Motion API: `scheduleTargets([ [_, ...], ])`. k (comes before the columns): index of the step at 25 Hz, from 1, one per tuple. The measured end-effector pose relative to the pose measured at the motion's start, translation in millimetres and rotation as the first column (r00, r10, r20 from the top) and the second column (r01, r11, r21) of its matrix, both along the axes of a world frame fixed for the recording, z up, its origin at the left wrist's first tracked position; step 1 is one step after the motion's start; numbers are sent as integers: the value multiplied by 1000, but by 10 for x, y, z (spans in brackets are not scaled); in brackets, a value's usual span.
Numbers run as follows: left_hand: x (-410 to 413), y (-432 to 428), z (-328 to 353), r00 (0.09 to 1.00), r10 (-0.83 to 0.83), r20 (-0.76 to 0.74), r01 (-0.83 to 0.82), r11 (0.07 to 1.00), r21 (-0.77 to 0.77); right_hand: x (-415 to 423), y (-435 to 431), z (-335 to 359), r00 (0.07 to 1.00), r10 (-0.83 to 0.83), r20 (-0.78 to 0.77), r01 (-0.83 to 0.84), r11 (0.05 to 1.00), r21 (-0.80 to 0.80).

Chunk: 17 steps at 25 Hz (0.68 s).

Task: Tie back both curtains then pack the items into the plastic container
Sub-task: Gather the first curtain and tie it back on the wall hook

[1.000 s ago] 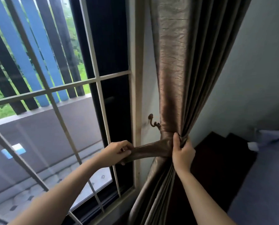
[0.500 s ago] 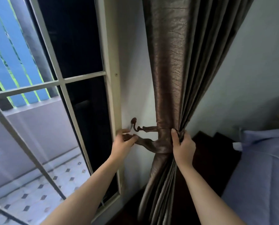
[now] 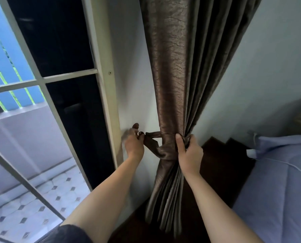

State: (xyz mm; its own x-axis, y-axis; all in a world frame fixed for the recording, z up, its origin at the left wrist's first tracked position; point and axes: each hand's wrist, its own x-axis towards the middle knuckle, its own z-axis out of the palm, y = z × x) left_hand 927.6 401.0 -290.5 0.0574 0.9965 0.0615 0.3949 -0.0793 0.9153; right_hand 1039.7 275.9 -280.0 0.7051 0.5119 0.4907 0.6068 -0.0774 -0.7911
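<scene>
1 curtain [image 3: 174,76] hanging at centre | 1 tieback [image 3: 156,147] wrapping it | left hand [image 3: 133,145] pinching tieback end by 1 hook [image 3: 135,125] | right hand [image 3: 188,152] gripping curtain folds

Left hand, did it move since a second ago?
Yes. The left hand moved right, across the window frame, up to the wall hook, holding the tieback.
</scene>
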Motion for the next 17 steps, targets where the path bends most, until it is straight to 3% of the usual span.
scheduleTargets([
  [12,-20,207,-87,951,-130,-279,161,983,91,-51,81,-5,997,23,-74,-22,1000,11],
  [17,15,219,-167,943,-106,-315,151,981,121,-66,134,-15,997,22,-70,-21,1000,4],
])
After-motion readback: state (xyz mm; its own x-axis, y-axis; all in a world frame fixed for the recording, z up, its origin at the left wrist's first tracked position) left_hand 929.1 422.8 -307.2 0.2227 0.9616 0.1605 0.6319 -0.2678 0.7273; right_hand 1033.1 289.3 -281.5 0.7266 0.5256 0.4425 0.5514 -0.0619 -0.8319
